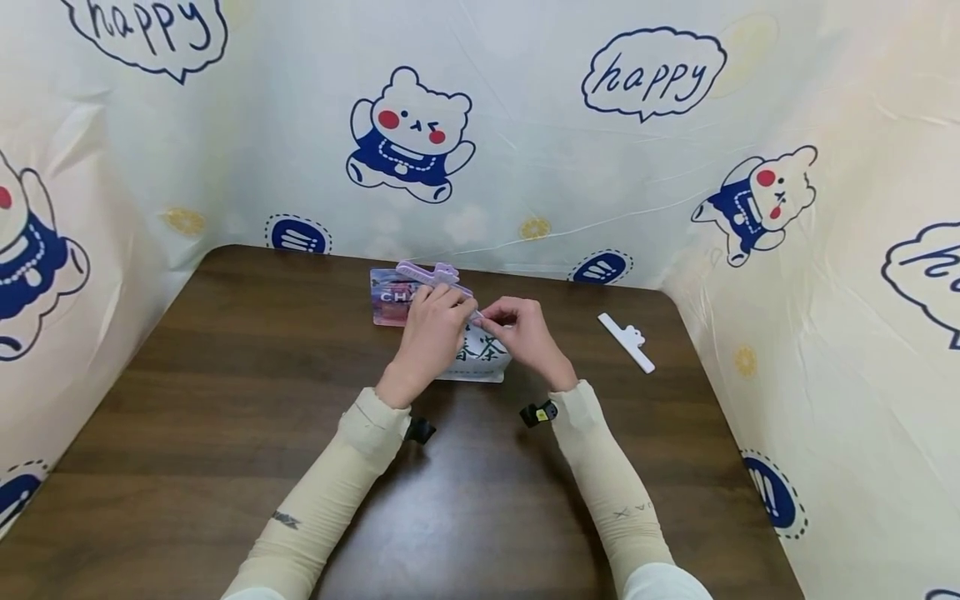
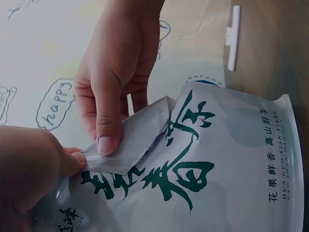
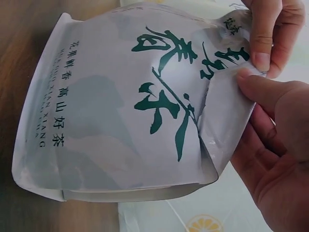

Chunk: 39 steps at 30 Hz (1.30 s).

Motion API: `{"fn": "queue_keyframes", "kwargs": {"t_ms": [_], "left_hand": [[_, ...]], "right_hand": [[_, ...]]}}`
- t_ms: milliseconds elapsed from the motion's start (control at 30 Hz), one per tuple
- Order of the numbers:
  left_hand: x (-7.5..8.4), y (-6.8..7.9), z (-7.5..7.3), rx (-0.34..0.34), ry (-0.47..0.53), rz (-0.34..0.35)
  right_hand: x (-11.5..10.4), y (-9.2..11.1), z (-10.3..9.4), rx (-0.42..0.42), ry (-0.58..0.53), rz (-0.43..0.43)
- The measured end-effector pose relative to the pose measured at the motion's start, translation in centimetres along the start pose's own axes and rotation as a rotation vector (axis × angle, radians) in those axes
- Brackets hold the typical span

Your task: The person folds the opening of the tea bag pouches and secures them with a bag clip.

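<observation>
A white tea bag (image 3: 96, 106) with green brush lettering stands on the table between the two hands. Its top is folded over into a slanted flap. My right hand (image 1: 523, 333) pinches that flap between thumb and fingers. My left hand (image 1: 435, 329) pinches the folded top edge close beside it, thumb and fingers nearly meeting the right thumb. Behind the left hand is a pink and blue pouch (image 1: 386, 310) with a purple bag clip (image 1: 427, 273) across its top. The left hand hides part of this pouch.
A white bag clip (image 1: 627, 343) lies on the table to the right of the hands. The brown wooden table (image 1: 225, 417) ends at a patterned curtain (image 1: 525, 150) at the back and sides.
</observation>
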State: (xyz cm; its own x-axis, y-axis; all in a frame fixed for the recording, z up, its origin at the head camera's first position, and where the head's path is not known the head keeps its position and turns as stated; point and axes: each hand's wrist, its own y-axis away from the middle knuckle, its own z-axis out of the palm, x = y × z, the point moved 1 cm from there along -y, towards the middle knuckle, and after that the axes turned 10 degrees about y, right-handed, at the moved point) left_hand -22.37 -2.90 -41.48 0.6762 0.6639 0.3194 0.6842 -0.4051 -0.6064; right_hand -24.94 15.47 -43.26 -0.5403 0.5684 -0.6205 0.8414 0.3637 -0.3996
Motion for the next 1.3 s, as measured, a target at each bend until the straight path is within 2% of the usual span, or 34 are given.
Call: {"fn": "queue_keyframes", "kwargs": {"t_ms": [167,400,533,767,1100,1300], "left_hand": [[0.0,0.0,0.0,-0.008,0.024,-0.005],[-0.2,0.0,-0.1,0.018,0.048,0.007],[-0.1,-0.2,0.2,0.024,0.059,0.013],[0.4,0.3,0.7,0.023,0.109,-0.024],[0.2,0.7,0.5,0.018,0.085,-0.022],[0.1,0.4,-0.1,0.023,0.043,0.000]], "right_hand": [[0.1,0.1,-0.2,-0.003,0.004,0.003],[-0.1,-0.2,-0.5,-0.018,0.003,-0.019],[0.4,-0.2,-1.0,-0.051,-0.022,0.008],[1.4,0.2,-1.5,-0.112,-0.068,0.014],[0.8,0.2,-1.0,-0.116,-0.034,-0.022],[0.4,-0.2,-0.6,-0.091,-0.072,-0.029]]}}
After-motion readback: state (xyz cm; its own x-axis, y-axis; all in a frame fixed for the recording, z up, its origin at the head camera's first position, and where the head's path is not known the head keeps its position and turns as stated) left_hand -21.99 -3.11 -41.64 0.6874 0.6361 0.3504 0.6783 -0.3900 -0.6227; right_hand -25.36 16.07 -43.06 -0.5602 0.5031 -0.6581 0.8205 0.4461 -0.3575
